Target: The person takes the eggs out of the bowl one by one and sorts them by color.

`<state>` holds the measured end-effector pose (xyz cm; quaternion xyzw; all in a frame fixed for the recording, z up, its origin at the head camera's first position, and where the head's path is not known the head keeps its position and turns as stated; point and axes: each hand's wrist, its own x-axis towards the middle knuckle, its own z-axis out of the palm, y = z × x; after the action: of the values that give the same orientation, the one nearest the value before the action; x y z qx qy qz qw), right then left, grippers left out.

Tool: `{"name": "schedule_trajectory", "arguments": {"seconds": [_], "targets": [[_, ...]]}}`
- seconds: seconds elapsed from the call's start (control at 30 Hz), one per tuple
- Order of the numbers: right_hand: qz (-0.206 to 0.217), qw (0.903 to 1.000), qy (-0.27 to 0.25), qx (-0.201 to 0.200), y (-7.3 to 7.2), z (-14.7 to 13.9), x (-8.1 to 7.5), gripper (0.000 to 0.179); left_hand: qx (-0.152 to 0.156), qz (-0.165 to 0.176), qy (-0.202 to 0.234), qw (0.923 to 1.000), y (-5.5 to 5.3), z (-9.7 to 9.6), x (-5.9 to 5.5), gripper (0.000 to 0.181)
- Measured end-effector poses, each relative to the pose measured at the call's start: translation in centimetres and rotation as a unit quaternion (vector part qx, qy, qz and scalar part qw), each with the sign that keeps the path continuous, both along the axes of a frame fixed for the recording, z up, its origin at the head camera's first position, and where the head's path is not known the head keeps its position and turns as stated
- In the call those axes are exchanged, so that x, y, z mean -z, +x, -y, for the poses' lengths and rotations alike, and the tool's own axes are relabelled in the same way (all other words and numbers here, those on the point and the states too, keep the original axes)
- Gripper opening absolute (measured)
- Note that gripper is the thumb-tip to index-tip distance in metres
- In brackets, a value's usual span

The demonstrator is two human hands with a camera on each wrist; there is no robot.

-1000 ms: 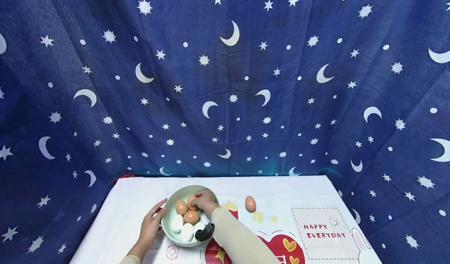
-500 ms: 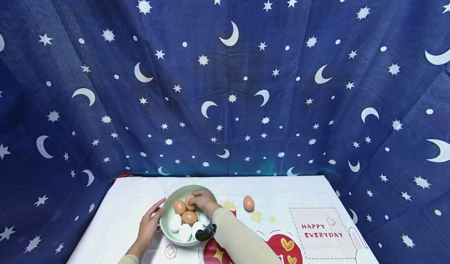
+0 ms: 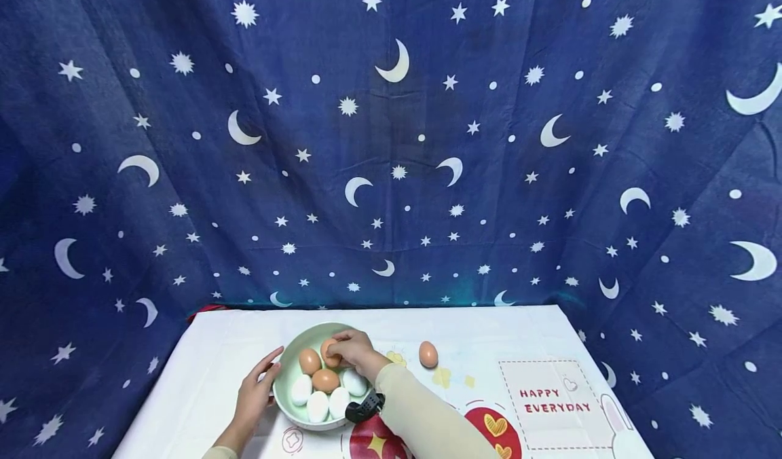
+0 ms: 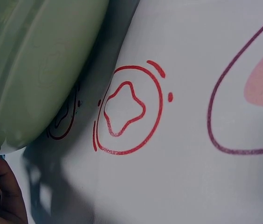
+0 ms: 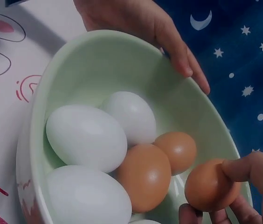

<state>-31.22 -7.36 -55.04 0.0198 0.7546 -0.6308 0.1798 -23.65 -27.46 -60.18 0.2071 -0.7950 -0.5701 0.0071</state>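
The right hand (image 3: 356, 350) pinches a brown oval egg (image 5: 206, 186) that a slack grip could drop, the left hand (image 3: 253, 392), fingers apart, touching the round pale-green bowl (image 5: 87, 63)

Starry curtains (image 3: 421, 187) wall this table (image 3: 501, 333) into a booth.

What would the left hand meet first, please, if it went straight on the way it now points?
Most likely the rim of the green bowl: the left hand already lies right beside it, though depth makes exact contact hard to judge.
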Motion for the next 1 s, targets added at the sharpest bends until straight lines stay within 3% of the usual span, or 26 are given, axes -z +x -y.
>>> {"name": "schedule_trajectory", "arguments": {"seconds": [0.23, 0.53, 0.83, 1.0], "targets": [[-0.004, 0.9996, -0.022, -0.018, 0.1, -0.9, -0.1, 0.034, 0.001, -0.009, 0.01, 0.9999, 0.0, -0.1, -0.1, 0.053], [-0.006, 0.9967, -0.078, -0.019, 1.3, -2.1, -0.5, 0.039, -0.002, 0.001, 0.012, 0.9999, 0.1, 0.0, -0.1, 0.052], [-0.032, 0.9974, -0.062, -0.018, 2.7, -3.4, -1.4, 0.045, -0.009, 0.013, 0.01, 0.9998, 0.2, 0.1, 0.2, 0.053], [-0.024, 0.9959, -0.087, -0.006, 3.3, -4.7, -2.3, 0.046, -0.008, 0.001, 0.012, 0.9999, 0.1, 0.0, 0.1, 0.052]]}}
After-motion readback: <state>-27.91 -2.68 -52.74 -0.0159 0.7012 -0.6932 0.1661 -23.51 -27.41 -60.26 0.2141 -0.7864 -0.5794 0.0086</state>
